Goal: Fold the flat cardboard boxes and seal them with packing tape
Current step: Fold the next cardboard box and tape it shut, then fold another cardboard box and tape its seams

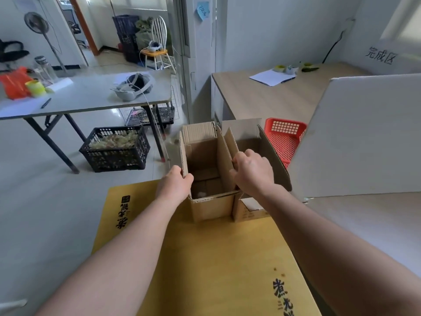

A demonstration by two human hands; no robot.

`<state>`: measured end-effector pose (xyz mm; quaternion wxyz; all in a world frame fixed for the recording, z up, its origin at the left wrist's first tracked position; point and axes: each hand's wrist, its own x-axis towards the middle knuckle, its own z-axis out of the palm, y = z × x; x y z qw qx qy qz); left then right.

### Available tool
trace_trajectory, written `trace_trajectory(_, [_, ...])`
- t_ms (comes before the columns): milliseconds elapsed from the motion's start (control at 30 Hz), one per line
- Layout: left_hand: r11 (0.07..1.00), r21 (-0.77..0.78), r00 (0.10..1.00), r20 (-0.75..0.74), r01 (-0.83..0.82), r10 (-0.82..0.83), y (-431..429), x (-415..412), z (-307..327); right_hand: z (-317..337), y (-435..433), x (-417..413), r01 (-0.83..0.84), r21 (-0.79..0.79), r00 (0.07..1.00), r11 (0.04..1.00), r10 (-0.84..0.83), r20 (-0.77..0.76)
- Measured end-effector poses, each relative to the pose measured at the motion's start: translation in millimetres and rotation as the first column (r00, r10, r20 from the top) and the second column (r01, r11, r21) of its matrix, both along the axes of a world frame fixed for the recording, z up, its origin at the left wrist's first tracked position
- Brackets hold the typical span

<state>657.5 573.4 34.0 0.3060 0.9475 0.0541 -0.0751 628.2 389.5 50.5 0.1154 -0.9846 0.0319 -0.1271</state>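
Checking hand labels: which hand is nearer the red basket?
Right. The right hand grips a flap of the box, just left of the basket; the left hand grips the box's left wall, farther away.

Single head-worn wide-angle view; faces forward and down; close above the cardboard box (210, 209).

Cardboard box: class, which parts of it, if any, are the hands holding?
The left hand grips the left flap of the cardboard box at its near end; the right hand grips an upright flap on its right.
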Motion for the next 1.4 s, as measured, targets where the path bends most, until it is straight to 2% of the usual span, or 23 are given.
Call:
trace_trajectory(133, [0.996, -0.052, 0.996, -0.058, 0.070, -0.073, 5, -7, 12, 10, 7, -18, 0.031, 0.016, 0.999, 0.999, -0.031, 0.037])
trace_trajectory(200, [0.994, -0.032, 0.995, -0.003, 0.102, -0.102, 7, -15, 20, 15, 7, -34, 0.074, 0.010, 0.995, 0.997, -0.074, 0.070])
trace_trajectory(267, [0.987, 0.056, 0.978, 0.139, 0.148, -0.154, 9, -30, 32, 18, 8, -55, 0.129, -0.006, 0.985, 0.992, -0.127, 0.116])
trace_trajectory(367, [0.943, 0.185, 0.876, 0.356, 0.276, -0.325, 3, -58, 44, 20, 9, -97, 0.201, -0.032, 0.970, 0.979, -0.194, 0.148])
trace_trajectory(433, [0.902, 0.183, 0.811, 0.394, 0.392, -0.433, -11, -78, 43, 21, 9, -131, 0.267, -0.047, 0.958, 0.963, -0.260, 0.119])
trace_trajectory(533, [0.810, 0.165, 0.727, 0.368, 0.563, -0.580, -35, -119, 26, 15, 5, -193, 0.374, -0.080, 0.925, 0.924, -0.366, 0.098])
trace_trajectory(667, [0.706, 0.088, 0.663, 0.281, 0.702, -0.694, -64, -177, -5, -2, 0, -279, 0.553, -0.089, 0.830, 0.828, -0.557, -0.021])
trace_trajectory(800, [0.588, 0.114, 0.551, 0.247, 0.801, -0.797, -94, -236, -19, -14, -15, -356, 0.677, -0.147, 0.717, 0.721, -0.691, -0.090])
trace_trajectory(1033, [0.434, 0.188, 0.378, 0.271, 0.881, -0.885, -161, -347, -19, -22, -54, -484, 0.807, -0.146, 0.571, 0.572, -0.819, -0.051])
trace_trajectory(1200, [0.299, 0.210, 0.239, 0.272, 0.931, -0.932, -221, -452, -11, -19, -92, -603, 0.903, -0.168, 0.416, 0.395, -0.902, 0.115])
trace_trajectory(1267, [0.255, 0.206, 0.197, 0.264, 0.945, -0.944, -248, -499, -10, -20, -107, -652, 0.930, -0.164, 0.348, 0.329, -0.932, 0.099])
trace_trajectory(1333, [0.234, 0.184, 0.182, 0.262, 0.955, -0.948, -267, -531, -9, -20, -118, -683, 0.940, -0.158, 0.321, 0.303, -0.941, 0.103])
trace_trajectory(1400, [0.209, 0.175, 0.157, 0.272, 0.962, -0.950, -289, -574, -11, -21, -131, -724, 0.950, -0.114, 0.296, 0.290, -0.954, 0.040])
